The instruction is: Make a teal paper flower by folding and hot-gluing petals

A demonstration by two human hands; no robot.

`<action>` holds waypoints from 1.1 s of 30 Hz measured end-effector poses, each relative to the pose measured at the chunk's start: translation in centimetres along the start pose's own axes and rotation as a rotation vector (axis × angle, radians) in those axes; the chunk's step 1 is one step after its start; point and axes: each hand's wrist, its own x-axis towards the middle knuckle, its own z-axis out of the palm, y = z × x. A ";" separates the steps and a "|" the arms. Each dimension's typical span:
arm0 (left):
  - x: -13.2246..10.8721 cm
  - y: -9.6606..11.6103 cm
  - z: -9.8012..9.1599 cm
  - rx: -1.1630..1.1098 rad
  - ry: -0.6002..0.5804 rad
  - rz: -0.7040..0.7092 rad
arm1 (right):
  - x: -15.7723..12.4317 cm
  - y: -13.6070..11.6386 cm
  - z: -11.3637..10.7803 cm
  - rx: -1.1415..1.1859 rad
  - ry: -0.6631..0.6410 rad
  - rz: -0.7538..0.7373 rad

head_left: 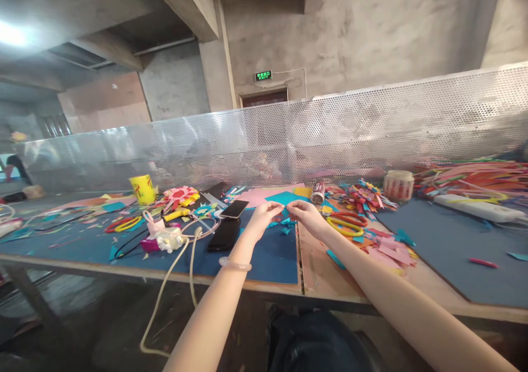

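My left hand [266, 215] and my right hand [307, 215] meet fingertip to fingertip over the worktable. Both are closed in a pinch on a small piece of blue paper [284, 212], which the fingers partly cover. Just behind them lies a larger blue paper sheet [282, 197] on a pink sheet [258, 196]. Blue paper scraps [286, 230] are scattered below the fingertips. Left of my left hand are two dark phones, the nearer one [224, 234] lying flat on the blue mat [264, 262].
Orange-and-yellow scissors [344, 223] lie by my right forearm, near pink paper pieces [391, 251]. Behind are a small can [318, 192], a jar [398, 185] and a perforated metal screen [350, 135]. A white power strip [478, 208] lies right; a yellow cup [142, 189] and cables [167, 284] left.
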 end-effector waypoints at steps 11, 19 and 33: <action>0.4 -0.7 -0.2 0.098 0.011 0.037 | -0.3 -1.3 0.2 -0.376 0.074 -0.172; 0.6 -0.9 -0.3 0.120 0.008 0.060 | 0.0 -0.7 0.0 -0.464 0.076 -0.231; 0.4 -0.6 0.0 0.088 0.016 0.118 | 0.4 -0.4 -0.2 -0.395 0.083 -0.215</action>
